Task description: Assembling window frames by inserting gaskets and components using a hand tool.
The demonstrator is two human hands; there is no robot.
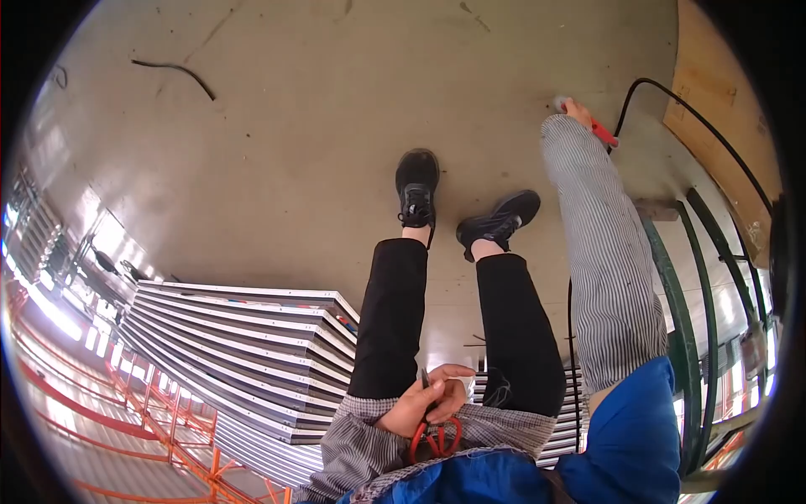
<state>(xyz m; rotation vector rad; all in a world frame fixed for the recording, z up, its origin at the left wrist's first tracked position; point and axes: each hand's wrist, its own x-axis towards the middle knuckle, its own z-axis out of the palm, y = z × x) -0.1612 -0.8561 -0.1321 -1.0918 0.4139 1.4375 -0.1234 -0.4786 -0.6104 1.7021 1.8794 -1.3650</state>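
Observation:
Near my lap, my left hand (432,401) is closed around a pair of scissors (457,432) with red handles. Their dark blade end pokes out above the fingers, and the handle loops hang below the palm. My right arm, in a striped sleeve, reaches far out to the upper right, low over the floor. There my right hand (577,112) grips a red-handled tool (604,133). A pale, blurred part shows at the hand's far side; the tool's kind is too small to tell. A black cable (703,119) loops up beside the red end.
A stack of white-edged panels (243,336) stands to my left. On the right are a green metal frame (684,311) and a cardboard box (714,109). A short black cable piece (178,69) lies on the grey floor (294,126). My black shoes (417,181) rest ahead.

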